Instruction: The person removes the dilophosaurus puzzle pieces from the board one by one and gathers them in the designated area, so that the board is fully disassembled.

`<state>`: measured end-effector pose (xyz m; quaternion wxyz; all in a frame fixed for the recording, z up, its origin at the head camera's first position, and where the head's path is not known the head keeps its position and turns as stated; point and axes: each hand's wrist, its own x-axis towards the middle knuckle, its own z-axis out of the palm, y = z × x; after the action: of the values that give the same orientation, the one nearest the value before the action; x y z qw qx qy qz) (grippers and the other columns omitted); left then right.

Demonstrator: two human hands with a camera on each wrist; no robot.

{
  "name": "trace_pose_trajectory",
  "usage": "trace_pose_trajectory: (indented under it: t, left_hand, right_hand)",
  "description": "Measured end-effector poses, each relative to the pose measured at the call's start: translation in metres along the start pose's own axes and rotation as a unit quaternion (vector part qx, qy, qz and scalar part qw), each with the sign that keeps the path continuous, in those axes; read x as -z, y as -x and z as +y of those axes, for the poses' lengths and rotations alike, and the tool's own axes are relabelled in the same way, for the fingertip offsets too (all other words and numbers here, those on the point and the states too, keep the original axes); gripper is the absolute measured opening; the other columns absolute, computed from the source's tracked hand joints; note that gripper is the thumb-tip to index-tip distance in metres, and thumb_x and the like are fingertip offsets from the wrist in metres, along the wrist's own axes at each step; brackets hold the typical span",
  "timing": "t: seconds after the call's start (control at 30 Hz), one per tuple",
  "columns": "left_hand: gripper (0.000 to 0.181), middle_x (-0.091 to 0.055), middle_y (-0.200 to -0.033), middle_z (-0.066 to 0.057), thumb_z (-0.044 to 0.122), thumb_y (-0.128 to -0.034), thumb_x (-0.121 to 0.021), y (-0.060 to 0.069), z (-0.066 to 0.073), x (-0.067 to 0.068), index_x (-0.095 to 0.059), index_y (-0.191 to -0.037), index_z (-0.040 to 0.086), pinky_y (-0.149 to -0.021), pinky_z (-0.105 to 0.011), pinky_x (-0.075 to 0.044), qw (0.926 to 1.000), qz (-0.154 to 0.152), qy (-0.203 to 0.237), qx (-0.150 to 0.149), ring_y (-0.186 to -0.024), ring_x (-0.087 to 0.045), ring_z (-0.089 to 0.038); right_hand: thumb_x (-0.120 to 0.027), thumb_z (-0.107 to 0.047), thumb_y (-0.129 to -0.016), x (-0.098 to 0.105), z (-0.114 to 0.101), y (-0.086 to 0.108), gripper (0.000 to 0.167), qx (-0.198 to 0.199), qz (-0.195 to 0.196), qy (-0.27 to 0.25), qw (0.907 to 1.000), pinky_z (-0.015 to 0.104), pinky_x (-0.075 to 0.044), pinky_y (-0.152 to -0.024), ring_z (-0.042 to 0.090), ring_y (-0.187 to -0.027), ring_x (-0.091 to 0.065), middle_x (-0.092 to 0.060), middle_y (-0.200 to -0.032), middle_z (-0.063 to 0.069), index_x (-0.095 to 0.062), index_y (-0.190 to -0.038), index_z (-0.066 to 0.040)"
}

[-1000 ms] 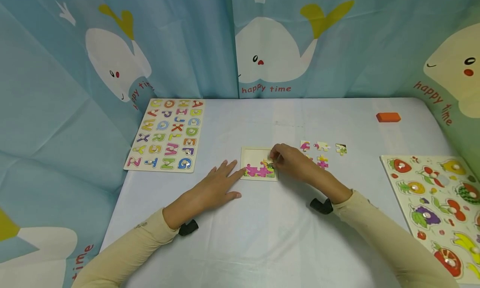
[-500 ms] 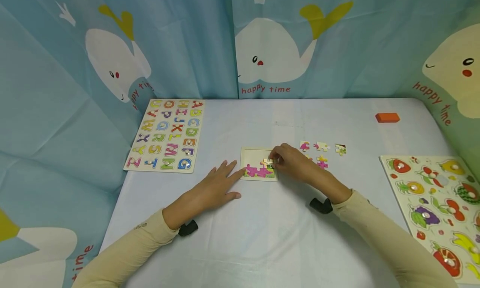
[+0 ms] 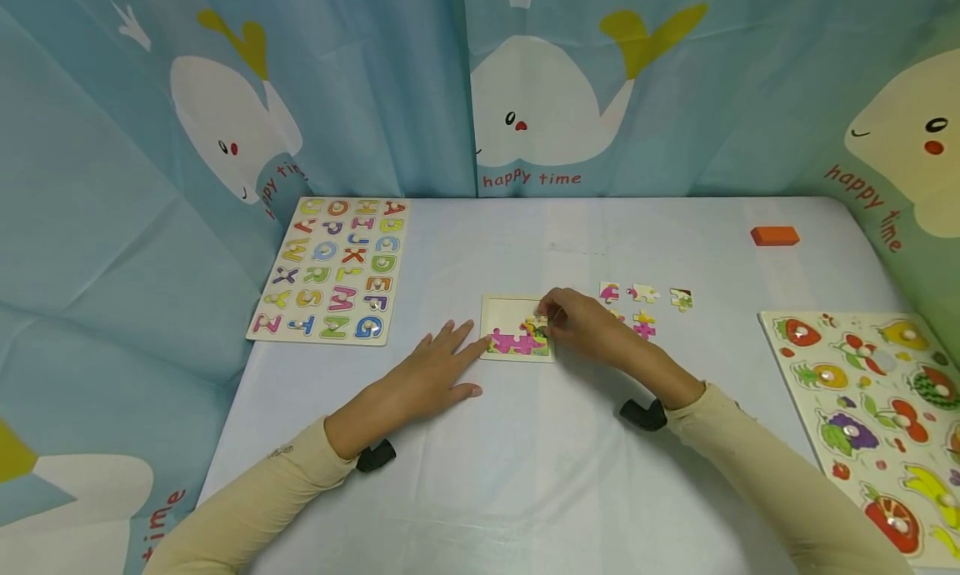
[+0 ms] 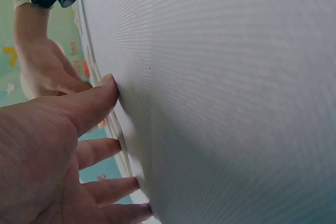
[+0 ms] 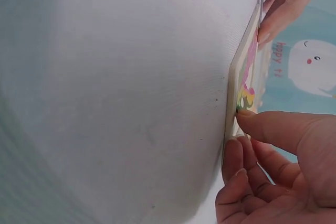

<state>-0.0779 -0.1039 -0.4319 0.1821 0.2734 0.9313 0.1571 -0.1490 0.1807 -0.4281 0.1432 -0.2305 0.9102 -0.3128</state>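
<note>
A small wooden puzzle tray (image 3: pixel 501 310) lies mid-table, with joined pink pieces (image 3: pixel 510 342) along its lower part. At its right side, my right hand (image 3: pixel 583 323) pinches a yellow-and-green jigsaw piece (image 3: pixel 535 326) between thumb and fingers. That piece (image 5: pixel 247 98) sits at the tray edge in the right wrist view, partly covered by the thumb. Spread out flat, my left hand (image 3: pixel 423 381) rests on the table, its index fingertip touching the tray's lower left corner. Right of the tray lie several loose jigsaw pieces (image 3: pixel 644 292), one partly hidden behind the right hand.
An alphabet board (image 3: pixel 318 335) lies at the left back. On the right stands out a fruit board (image 3: pixel 813 402), with an orange block (image 3: pixel 776 237) behind it. A whale-printed curtain (image 3: pixel 420 100) borders the table's back and left side.
The right hand shifts slightly at the tray's right side. The pinched piece looked paler half a second ago and now shows yellow and green. My left hand stays put.
</note>
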Motion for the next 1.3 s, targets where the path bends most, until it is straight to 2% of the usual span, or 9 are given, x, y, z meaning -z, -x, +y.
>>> trace_pose_trajectory:
  t: [0.37, 0.83, 0.93, 1.1, 1.3]
  left_hand:
    - [0.075, -0.022, -0.175, -0.016, 0.043, -0.1041, -0.066, 0.000, 0.000, 0.001, -0.035, -0.167, 0.018, -0.127, -0.063, -0.023, 1.0000, 0.001, 0.006, 0.001, -0.161, -0.018, -0.044]
    - [0.076, -0.021, -0.175, -0.016, 0.043, -0.1034, -0.067, -0.002, 0.003, 0.002, -0.034, -0.167, 0.017, -0.127, -0.061, -0.024, 0.9999, -0.009, -0.002, 0.008, -0.161, -0.019, -0.043]
    - [0.076, -0.023, -0.175, -0.016, 0.043, -0.1041, -0.067, -0.004, 0.006, 0.003, -0.035, -0.166, 0.011, -0.128, -0.058, -0.024, 0.9998, -0.008, -0.020, -0.004, -0.162, -0.021, -0.038]
    - [0.075, -0.030, -0.173, -0.013, 0.041, -0.1050, -0.066, -0.008, 0.014, 0.003, -0.038, -0.162, 0.001, -0.129, -0.050, -0.026, 0.9964, -0.004, -0.077, -0.036, -0.161, -0.027, -0.029]
    - [0.070, -0.042, -0.167, -0.015, 0.042, -0.1039, -0.067, -0.013, 0.028, 0.002, -0.046, -0.159, 0.005, -0.126, -0.048, -0.032, 0.9919, 0.003, -0.122, -0.036, -0.156, -0.037, -0.031]
  right_hand:
    - [-0.070, -0.005, -0.101, 0.004, -0.001, 0.001, 0.008, -0.019, 0.002, -0.028, 0.9994, 0.042, -0.053, -0.090, 0.025, -0.099, -0.064, -0.071, -0.104, 0.009, -0.069, -0.108, -0.004]
    - [-0.070, -0.006, -0.101, 0.001, 0.000, 0.003, 0.006, -0.015, 0.007, -0.026, 0.9995, 0.042, -0.054, -0.090, 0.023, -0.097, -0.064, -0.071, -0.101, 0.007, -0.069, -0.107, -0.005]
    - [-0.071, -0.006, -0.101, 0.001, 0.000, 0.002, 0.006, -0.015, 0.009, -0.024, 0.9996, 0.042, -0.055, -0.090, 0.024, -0.097, -0.064, -0.071, -0.101, 0.008, -0.069, -0.107, -0.005]
    - [-0.071, -0.005, -0.101, 0.000, -0.001, 0.001, 0.006, -0.014, 0.013, -0.023, 0.9995, 0.041, -0.055, -0.089, 0.025, -0.098, -0.064, -0.071, -0.101, 0.008, -0.069, -0.107, -0.005]
    - [-0.070, -0.004, -0.101, 0.000, -0.001, 0.001, 0.005, -0.006, 0.016, -0.022, 0.9996, 0.044, -0.055, -0.091, 0.025, -0.099, -0.066, -0.072, -0.101, 0.008, -0.069, -0.105, -0.005]
